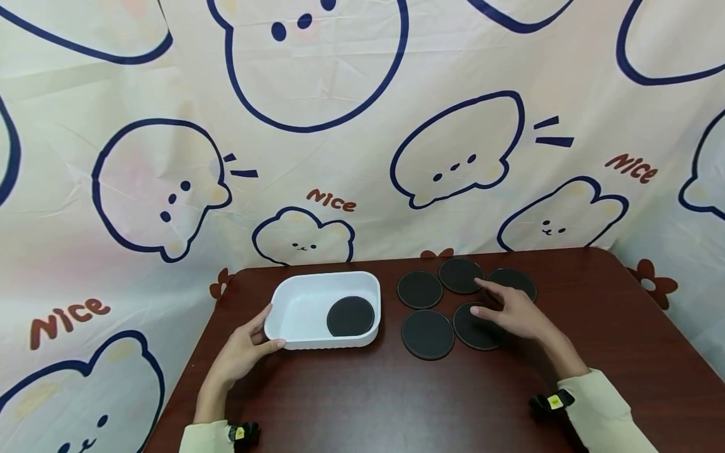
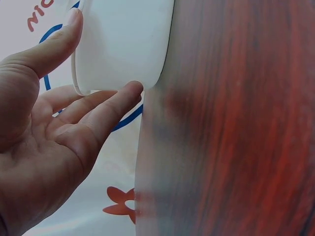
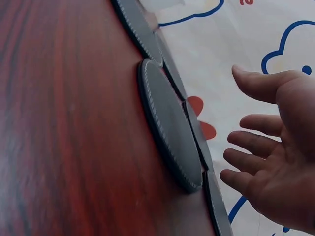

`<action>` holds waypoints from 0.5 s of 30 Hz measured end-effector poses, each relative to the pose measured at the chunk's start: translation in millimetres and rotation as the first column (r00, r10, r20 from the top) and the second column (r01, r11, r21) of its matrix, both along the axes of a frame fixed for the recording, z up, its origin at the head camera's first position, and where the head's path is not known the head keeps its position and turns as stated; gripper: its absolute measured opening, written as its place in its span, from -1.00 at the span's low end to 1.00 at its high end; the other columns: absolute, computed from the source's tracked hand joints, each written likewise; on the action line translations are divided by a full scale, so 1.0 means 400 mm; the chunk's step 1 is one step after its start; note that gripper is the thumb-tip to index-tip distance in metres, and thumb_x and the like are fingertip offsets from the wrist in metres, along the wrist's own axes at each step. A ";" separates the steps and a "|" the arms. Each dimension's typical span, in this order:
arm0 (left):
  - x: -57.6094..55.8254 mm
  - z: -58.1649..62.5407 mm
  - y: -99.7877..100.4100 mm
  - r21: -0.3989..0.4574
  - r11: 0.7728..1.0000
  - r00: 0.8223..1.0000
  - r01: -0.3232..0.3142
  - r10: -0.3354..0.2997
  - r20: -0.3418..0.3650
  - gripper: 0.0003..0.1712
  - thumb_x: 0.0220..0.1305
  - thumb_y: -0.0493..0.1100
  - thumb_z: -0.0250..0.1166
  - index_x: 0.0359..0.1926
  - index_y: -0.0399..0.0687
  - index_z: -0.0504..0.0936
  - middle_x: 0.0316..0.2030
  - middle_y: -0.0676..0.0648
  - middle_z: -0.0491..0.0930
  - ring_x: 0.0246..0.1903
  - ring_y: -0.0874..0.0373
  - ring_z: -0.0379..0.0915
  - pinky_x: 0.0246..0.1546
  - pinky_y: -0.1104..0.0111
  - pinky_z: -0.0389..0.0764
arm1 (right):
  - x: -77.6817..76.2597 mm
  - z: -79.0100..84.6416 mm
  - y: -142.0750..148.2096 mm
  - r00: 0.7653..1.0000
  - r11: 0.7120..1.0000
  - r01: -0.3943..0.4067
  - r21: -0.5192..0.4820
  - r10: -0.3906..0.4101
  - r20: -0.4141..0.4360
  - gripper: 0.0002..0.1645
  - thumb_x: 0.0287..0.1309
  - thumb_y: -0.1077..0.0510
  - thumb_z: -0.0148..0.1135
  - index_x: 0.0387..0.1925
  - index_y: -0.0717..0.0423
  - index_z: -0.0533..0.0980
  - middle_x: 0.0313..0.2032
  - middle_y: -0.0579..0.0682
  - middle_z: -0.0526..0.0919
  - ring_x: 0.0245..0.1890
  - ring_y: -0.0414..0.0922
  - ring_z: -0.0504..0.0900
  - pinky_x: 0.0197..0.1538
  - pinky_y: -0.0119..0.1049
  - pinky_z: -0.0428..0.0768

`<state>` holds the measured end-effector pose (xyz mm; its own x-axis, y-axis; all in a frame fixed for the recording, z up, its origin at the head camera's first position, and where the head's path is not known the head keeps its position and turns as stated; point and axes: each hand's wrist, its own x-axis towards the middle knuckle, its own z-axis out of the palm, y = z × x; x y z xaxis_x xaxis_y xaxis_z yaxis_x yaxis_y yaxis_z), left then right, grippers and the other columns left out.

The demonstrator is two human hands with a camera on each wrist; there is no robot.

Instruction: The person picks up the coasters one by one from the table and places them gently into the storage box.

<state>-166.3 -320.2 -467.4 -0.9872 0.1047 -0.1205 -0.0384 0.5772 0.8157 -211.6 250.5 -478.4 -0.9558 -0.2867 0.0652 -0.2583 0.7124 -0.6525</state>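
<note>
My left hand [image 1: 240, 352] holds the left end of a white rectangular tray [image 1: 300, 308], thumb on the near side and fingers at the end. In the left wrist view, thumb and fingers flank the tray's end [image 2: 123, 44]. One round black coaster [image 1: 350, 316] lies inside the tray, toward its right. Over several more coasters on the table hovers my right hand [image 1: 512, 314], fingers extended and holding nothing. It is nearest a front coaster [image 1: 474, 333], which it partly covers. In the right wrist view, that hand [image 3: 275, 147] appears apart from a coaster with a stitched edge [image 3: 172, 128].
The other loose coasters lie close together right of the tray, among them a front-left one [image 1: 427, 335] and a back one [image 1: 459, 275]. Everything rests on a dark brown wooden table [image 1: 385, 402]. A printed cloth [image 1: 351, 163] hangs behind its back edge.
</note>
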 end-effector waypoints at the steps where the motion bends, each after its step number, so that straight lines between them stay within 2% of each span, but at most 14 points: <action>1: 0.001 0.000 0.000 0.003 1.000 1.000 -0.002 0.002 0.002 0.14 0.37 -0.15 0.52 0.74 -0.08 0.00 0.66 -0.39 0.08 0.49 -0.34 0.39 0.21 0.11 0.69 | 0.002 -0.002 0.002 1.000 1.000 -0.004 0.013 0.004 0.002 -0.06 0.41 -0.19 0.41 0.58 0.21 0.34 0.48 0.46 0.43 0.48 0.44 0.43 0.37 0.42 0.51; 9: 0.003 0.001 -0.001 0.007 1.000 1.000 0.005 -0.005 -0.015 0.14 0.37 -0.15 0.52 0.74 -0.07 0.00 0.66 -0.39 0.10 0.46 -0.34 0.44 0.20 0.12 0.71 | 0.014 -0.006 0.013 0.997 0.996 -0.070 0.058 0.071 -0.013 -0.02 0.27 -0.08 0.56 0.55 0.26 0.37 0.45 0.40 0.50 0.45 0.41 0.47 0.34 0.41 0.54; 15: 0.005 0.002 0.001 0.005 1.000 1.000 0.002 -0.002 -0.017 0.13 0.36 -0.15 0.52 0.73 -0.08 0.01 0.65 -0.40 0.11 0.44 -0.34 0.46 0.20 0.10 0.70 | 0.017 -0.016 0.015 0.997 0.995 -0.073 0.060 0.073 0.003 0.01 0.24 -0.09 0.58 0.55 0.25 0.38 0.45 0.39 0.51 0.46 0.41 0.46 0.36 0.42 0.51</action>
